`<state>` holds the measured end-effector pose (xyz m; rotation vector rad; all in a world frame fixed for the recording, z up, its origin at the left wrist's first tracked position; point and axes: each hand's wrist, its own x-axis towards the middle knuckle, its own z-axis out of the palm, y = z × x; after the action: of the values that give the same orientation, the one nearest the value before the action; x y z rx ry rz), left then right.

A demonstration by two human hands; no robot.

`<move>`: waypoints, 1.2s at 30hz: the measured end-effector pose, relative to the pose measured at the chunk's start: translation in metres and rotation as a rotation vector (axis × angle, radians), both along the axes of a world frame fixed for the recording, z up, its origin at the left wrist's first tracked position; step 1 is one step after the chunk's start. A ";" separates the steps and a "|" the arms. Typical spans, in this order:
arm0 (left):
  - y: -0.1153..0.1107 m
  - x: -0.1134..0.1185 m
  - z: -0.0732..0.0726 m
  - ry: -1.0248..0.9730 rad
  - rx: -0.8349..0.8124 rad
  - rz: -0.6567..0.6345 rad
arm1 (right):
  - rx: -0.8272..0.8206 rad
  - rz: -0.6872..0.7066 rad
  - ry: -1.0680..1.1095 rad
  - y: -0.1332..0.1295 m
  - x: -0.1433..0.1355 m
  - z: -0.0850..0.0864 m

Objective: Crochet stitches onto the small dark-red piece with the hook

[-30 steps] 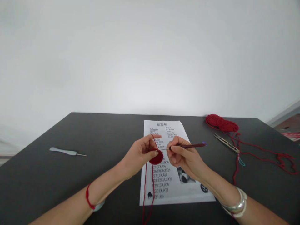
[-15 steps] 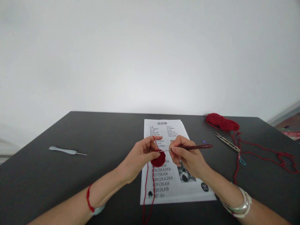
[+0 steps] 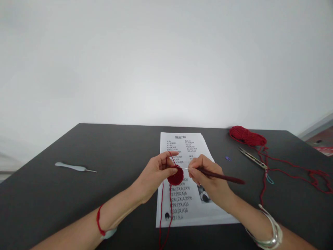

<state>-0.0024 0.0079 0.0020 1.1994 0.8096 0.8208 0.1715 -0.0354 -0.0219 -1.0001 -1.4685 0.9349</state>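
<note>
Between thumb and fingers, my left hand (image 3: 158,172) pinches a small round red crochet piece (image 3: 175,176), with red yarn running over the raised index finger and two strands hanging down. My right hand (image 3: 206,175) is closed on a crochet hook (image 3: 222,176) with a dark red handle. The hook's thin metal shaft points left and its tip meets the top edge of the red piece. Both hands are above a printed sheet (image 3: 182,205) of pattern text and pictures.
On the dark table (image 3: 117,146), a grey-handled hook (image 3: 74,167) lies left. To the right are a red yarn skein (image 3: 247,135) with loose strands, thread snips (image 3: 252,158) with a teal loop, and a small purple stitch marker (image 3: 228,158).
The handle end of the hook in my right hand has swung down and slightly right, tilting the hook. The purple marker is more exposed. My left hand is almost unmoved.
</note>
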 end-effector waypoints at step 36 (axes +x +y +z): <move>0.001 -0.003 -0.004 0.226 0.353 0.141 | 0.507 -0.035 -0.467 -0.005 -0.012 -0.013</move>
<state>-0.0049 0.0092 -0.0024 1.5821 0.9677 0.9838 0.1595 -0.0407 -0.0348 -0.8857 -1.9411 0.2716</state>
